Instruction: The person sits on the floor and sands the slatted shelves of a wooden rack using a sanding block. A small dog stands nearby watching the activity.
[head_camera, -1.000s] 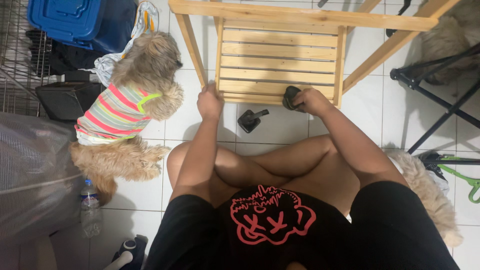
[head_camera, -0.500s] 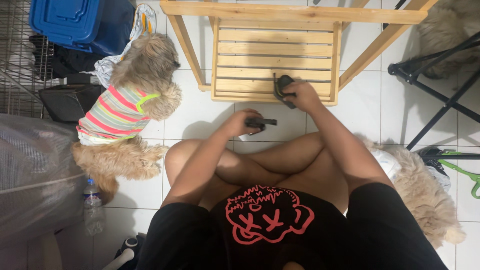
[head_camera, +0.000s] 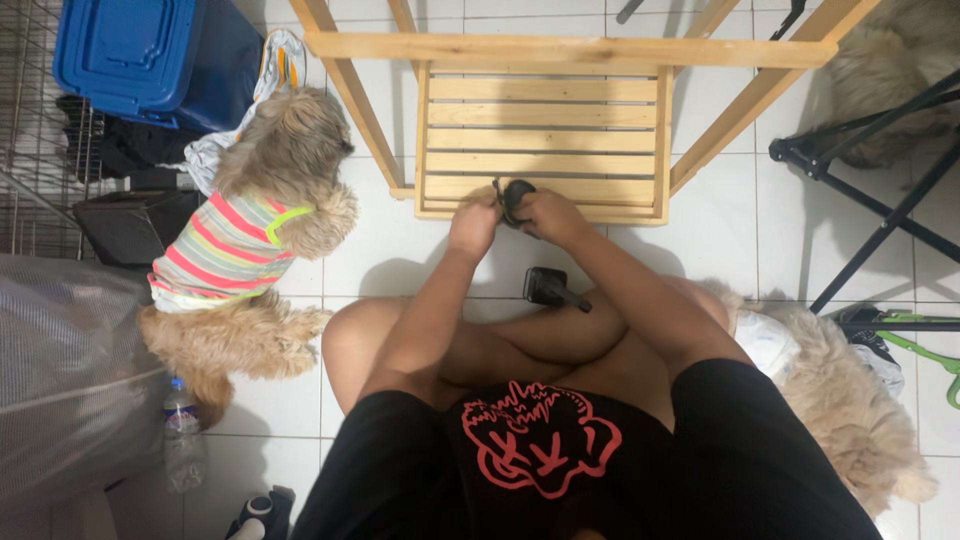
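I sit cross-legged on white tiles in front of a pale wooden slatted rack (head_camera: 540, 140). My right hand (head_camera: 550, 215) holds a small black caster-like piece (head_camera: 517, 192) against the rack's front edge. My left hand (head_camera: 474, 223) meets it from the left, fingertips pinched on the same piece. A second black caster-like piece (head_camera: 547, 287) lies on the floor just in front of my right shin, apart from both hands.
A fluffy dog in a striped shirt (head_camera: 240, 240) stands at the left, close to the rack's leg. Another fluffy dog (head_camera: 850, 380) lies by my right thigh. A blue bin (head_camera: 130, 45), wire cage (head_camera: 40, 120), water bottle (head_camera: 180, 430) and black stand legs (head_camera: 880, 210) surround me.
My left hand left the black piece on the floor and rose to join my right hand at the rack's edge. The floor piece now lies farther right, by my shin.
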